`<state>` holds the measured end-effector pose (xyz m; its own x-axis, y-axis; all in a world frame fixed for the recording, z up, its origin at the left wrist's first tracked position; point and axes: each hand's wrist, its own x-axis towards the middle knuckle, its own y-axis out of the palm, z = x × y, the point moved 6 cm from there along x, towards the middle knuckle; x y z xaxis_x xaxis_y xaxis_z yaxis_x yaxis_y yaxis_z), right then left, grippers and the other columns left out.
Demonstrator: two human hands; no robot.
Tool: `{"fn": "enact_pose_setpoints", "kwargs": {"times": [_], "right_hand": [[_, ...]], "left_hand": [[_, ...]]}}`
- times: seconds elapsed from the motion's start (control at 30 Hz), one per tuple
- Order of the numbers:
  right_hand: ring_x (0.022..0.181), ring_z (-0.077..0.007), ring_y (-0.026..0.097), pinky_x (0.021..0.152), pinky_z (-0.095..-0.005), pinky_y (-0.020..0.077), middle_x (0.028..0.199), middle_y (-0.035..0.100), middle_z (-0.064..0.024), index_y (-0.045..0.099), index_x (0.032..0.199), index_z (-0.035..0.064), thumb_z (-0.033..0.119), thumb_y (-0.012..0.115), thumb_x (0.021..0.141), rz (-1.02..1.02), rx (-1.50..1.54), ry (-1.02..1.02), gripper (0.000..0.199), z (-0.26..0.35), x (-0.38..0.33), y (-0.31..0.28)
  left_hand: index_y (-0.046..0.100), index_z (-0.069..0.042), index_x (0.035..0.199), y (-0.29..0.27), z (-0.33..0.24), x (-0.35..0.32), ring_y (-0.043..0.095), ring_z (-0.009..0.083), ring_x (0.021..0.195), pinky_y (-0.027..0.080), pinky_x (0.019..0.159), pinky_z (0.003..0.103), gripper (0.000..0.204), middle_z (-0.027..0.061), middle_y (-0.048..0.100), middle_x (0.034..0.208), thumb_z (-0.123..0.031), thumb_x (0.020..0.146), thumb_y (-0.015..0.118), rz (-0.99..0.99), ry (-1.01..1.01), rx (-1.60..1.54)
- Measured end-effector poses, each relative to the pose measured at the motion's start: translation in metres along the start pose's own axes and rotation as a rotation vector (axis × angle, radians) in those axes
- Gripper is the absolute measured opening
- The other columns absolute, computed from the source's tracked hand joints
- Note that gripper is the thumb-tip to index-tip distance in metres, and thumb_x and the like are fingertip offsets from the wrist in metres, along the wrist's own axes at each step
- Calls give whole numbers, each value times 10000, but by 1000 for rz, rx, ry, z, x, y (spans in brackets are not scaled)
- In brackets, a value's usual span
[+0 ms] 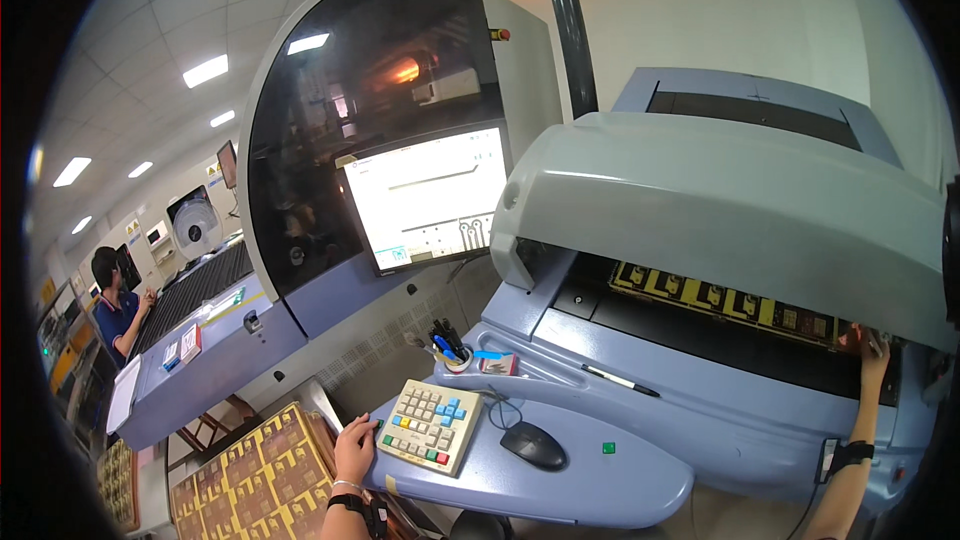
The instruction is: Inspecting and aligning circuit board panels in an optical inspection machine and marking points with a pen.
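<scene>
Pinching the near right corner of the yellow circuit panel (725,302), right hand (873,348) with grip closed on it, inside the grey machine's open bay (700,335) under the raised hood (720,200). Resting at the left edge of the beige keypad (431,425) on the desk (560,485), left hand (355,448), grip loosely curled, holding nothing. Just right of the keypad, a black mouse (533,444); behind, a pen cup (455,352).

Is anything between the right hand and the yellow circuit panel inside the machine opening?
Nothing visible. The right hand reaches under the grey hood and its fingertips meet the right end of the yellow circuit panel. The left hand rests beside the keypad.
</scene>
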<state>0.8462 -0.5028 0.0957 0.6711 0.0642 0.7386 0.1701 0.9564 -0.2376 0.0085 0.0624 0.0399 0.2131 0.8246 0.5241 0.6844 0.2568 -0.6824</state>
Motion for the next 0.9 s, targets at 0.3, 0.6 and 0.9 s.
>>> {"fn": "enact_pose_setpoints", "kwargs": {"times": [0.3,0.6,0.9], "right_hand": [[900,-323,621,815,-399,471,927,676,-158,693,982,27,112,648,829,-14,-291,-147,181,41,-17,-4],[615,-138,586,581,-305,461,678,650,-127,643,817,-35,130,665,812,-170,-78,-92,166,111,-17,-2],[598,-136,591,559,-309,460,644,631,-117,603,836,-44,135,696,808,-154,-56,185,204,97,-25,-31]], "left_hand": [[666,-30,1050,-33,-134,43,626,313,1028,499,850,359,255,177,645,1110,37,840,539,92,200,-259],[673,-60,1088,66,-386,4,631,294,1015,492,894,361,281,133,655,1114,10,841,560,601,768,-581],[664,-99,1123,168,-506,-34,483,332,1240,386,1041,423,268,140,573,1263,-68,872,575,627,1077,-602]]}}
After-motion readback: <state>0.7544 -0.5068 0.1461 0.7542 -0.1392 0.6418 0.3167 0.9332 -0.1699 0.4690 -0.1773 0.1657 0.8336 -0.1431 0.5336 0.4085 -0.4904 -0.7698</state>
